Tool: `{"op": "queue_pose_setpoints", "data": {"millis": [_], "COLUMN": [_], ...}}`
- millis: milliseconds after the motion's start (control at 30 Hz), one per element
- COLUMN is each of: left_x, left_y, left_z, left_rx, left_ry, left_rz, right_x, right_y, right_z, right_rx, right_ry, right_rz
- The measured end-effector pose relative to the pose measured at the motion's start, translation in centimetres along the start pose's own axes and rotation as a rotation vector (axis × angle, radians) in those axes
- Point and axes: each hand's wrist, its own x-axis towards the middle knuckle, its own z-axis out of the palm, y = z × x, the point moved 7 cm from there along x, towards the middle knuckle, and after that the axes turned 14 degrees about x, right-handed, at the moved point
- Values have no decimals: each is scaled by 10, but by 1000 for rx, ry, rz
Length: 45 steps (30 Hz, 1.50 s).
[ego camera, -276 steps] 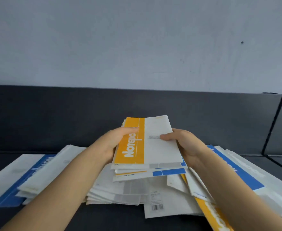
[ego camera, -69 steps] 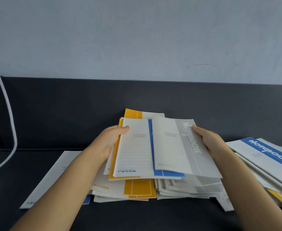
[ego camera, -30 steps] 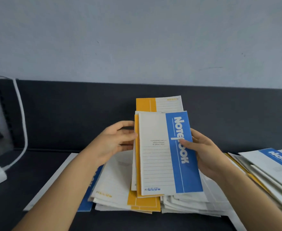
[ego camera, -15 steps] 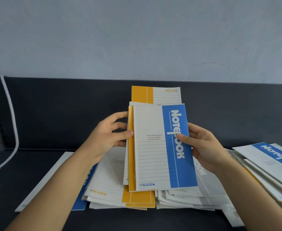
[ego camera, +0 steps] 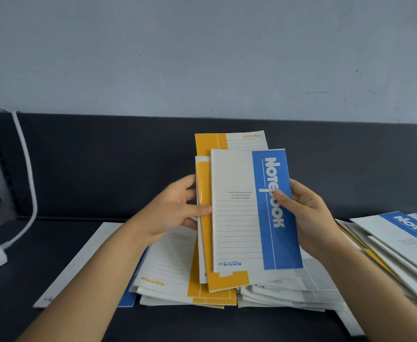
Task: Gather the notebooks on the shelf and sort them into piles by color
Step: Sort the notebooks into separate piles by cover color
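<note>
Head view: left grip and right grip both clasp a raised stack of notebooks, blue-striped one in front, yellow behind.

- Blue-and-white paper notebook at frame centre: smooth card cover with a faint sheen.
- Orange-and-white paper notebook just left of it: glossy, catching light along its orange band.
- Dark grey shelf: matt, even.
- Pale painted wall across the top: matt, scuffed.
- White cable at the left edge: smooth plastic.
</note>
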Motion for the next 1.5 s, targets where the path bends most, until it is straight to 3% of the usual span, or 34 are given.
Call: {"op": "queue_pose_setpoints", "data": {"millis": [133,200,333,433,567,800,1067,1267,1500], "left_x": [-2,-1,3,6,7,-2,-36,-73,-101], "left_y": [0,-6,-19,-23,-31,-23,-40,-80,-103], "left_z": [-1,-3,-10,2,15,-20,-101,-123,-136], "left_rx": [-47,-7,330,485,374,309,330,273,172], "left_ry": [14,106,367,318,195,376,480,472,421], "left_rz": [-25,-88,-185,-231,-332,-348,-507,-663,-725], "right_x": [0,0,0,0,1,4,7,7,5], "right_y": [5,10,22,28,33,41,40,40,39], "right_z": [-1,-2,-5,-7,-8,-11,-15,-12,-7], "right_rx": [31,56,72,52,49,114,88,101,83], "right_ry": [-16,-15,35,71,91,32,20,4,-37], "right_rz": [58,103,161,162,169,253,255,239,242]}}
